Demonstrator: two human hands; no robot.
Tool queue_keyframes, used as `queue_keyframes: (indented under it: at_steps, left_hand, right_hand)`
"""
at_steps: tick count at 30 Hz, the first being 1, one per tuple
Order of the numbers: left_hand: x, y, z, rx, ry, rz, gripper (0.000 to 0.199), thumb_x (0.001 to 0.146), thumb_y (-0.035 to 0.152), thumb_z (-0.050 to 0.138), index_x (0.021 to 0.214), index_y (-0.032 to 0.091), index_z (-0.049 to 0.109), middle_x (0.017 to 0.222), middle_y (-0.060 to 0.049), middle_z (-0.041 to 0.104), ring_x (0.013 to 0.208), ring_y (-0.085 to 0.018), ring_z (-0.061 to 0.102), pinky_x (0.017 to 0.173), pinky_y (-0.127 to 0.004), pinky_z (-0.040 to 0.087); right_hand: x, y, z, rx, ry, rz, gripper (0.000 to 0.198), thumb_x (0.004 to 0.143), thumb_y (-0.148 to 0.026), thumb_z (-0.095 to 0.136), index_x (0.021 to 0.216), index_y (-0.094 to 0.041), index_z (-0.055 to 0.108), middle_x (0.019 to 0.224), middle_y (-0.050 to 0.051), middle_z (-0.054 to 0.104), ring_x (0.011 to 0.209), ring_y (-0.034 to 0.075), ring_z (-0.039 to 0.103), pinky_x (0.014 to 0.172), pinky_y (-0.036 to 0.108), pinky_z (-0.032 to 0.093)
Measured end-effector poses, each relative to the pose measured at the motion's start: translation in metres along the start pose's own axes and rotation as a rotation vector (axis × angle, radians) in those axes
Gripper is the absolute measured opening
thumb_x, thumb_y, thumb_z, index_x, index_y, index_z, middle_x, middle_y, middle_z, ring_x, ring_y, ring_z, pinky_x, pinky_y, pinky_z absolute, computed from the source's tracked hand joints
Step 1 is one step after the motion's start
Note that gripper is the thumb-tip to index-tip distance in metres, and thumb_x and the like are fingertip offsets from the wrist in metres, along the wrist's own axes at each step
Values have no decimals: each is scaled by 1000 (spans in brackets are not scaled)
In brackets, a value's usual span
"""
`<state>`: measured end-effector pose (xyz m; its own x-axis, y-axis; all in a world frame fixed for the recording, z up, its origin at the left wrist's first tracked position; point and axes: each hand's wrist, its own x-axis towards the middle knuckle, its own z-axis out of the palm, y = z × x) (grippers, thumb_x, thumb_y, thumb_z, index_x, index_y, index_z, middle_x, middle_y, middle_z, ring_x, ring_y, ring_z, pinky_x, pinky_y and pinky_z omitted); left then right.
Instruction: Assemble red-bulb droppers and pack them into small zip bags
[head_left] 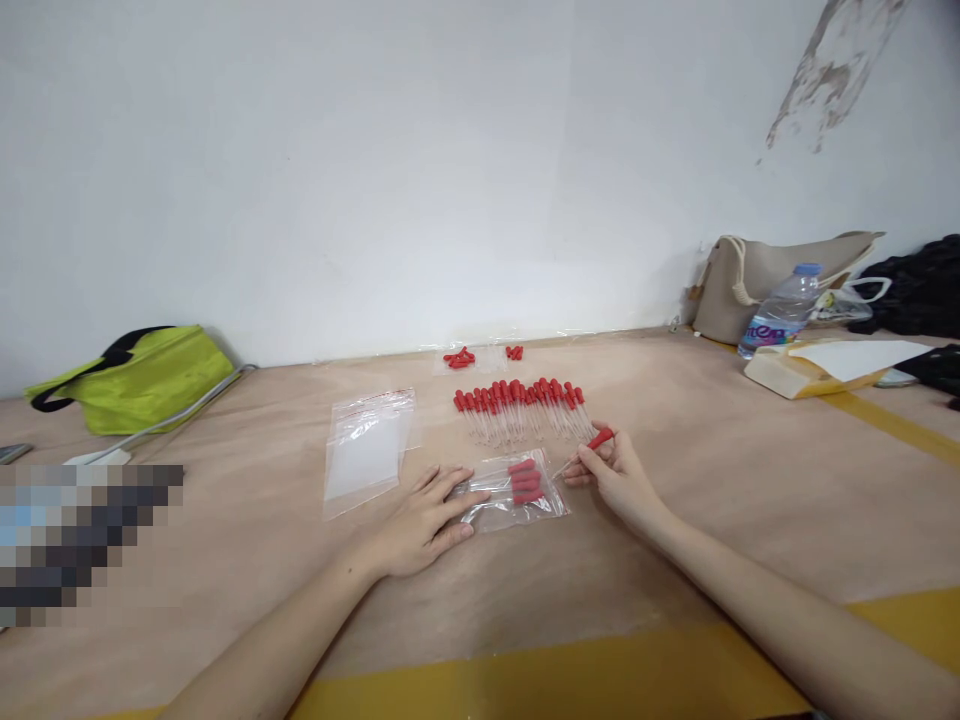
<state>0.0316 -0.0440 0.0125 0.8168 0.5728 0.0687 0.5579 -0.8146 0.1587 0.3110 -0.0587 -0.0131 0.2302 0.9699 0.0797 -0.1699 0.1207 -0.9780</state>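
Between my hands lies a clear zip bag (491, 515) with several red-bulbed droppers (526, 481) inside it. My left hand (427, 520) rests flat on the bag's left end, fingers spread. In my right hand (611, 475) a glass dropper (600, 438) is pinched by its red rubber bulb, its clear tube pointing down-left toward the bag's right opening. Beyond the bag, a row of several more droppers (517, 395) lies side by side, red bulbs away from me. A stack of clear zip bags (367, 450) lies to the left.
Loose red bulbs (460, 357) lie near the wall, some on a plastic bag. At left is a lime-green pouch (154, 380) with a cable. On the right stand a water bottle (780, 312), a beige bag (739, 290) and an open yellow-and-white packet (795, 372).
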Motion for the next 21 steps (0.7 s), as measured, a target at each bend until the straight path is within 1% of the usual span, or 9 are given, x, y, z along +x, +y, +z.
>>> queue_keyframes:
  at_steps: [4, 7, 10, 12, 15, 18, 21]
  left_hand:
    - [0, 0, 0, 5, -11, -5, 41, 92, 40, 30, 132, 33, 30, 142, -2, 24, 129, -21, 24, 106, -48, 15]
    - [1, 0, 0, 6, -16, -5, 41, 92, 40, 30, 133, 33, 29, 142, -3, 25, 129, -21, 24, 106, -48, 14]
    - [1, 1, -1, 4, -13, -6, 41, 92, 39, 31, 133, 33, 29, 142, -3, 26, 129, -21, 25, 106, -48, 14]
    - [1, 1, -2, -3, -9, -3, 41, 92, 38, 31, 132, 33, 29, 141, -2, 26, 129, -21, 25, 106, -48, 15]
    - [1, 2, -2, -17, -8, -5, 41, 91, 38, 32, 132, 34, 30, 141, -2, 26, 128, -22, 25, 106, -48, 15]
    - [0, 2, -3, -29, -10, -22, 42, 91, 39, 33, 132, 34, 30, 142, -1, 26, 128, -23, 25, 105, -49, 15]
    - [0, 3, -4, -29, -24, -36, 42, 91, 41, 32, 132, 35, 30, 142, 0, 25, 129, -22, 24, 106, -49, 15]
  right_hand:
    - [-3, -5, 0, -36, -24, 40, 64, 64, -43, 62, 113, -21, 28, 61, -7, 52, 47, 13, 58, 47, 28, 50]
    - [-3, -5, -2, -30, 7, 19, 59, 64, -42, 62, 110, -21, 31, 61, -6, 52, 48, 13, 58, 47, 28, 50]
    - [-2, -3, -3, -22, 35, -1, 56, 64, -42, 63, 107, -22, 32, 63, -6, 52, 52, 13, 59, 49, 28, 51]
    - [-2, 0, -2, -22, 23, 8, 55, 64, -42, 64, 104, -23, 32, 64, -6, 52, 54, 14, 60, 52, 30, 52]
    - [-4, 4, 2, 25, -5, 3, 52, 64, -43, 65, 98, -23, 31, 66, -6, 53, 57, 15, 62, 58, 33, 54]
    - [-4, 5, 3, 76, 24, -13, 48, 64, -40, 65, 93, -24, 31, 68, -6, 53, 62, 15, 63, 64, 34, 54]
    - [-5, 3, 2, 111, 20, 63, 41, 67, -37, 63, 91, -24, 32, 68, -5, 55, 63, 14, 63, 66, 34, 53]
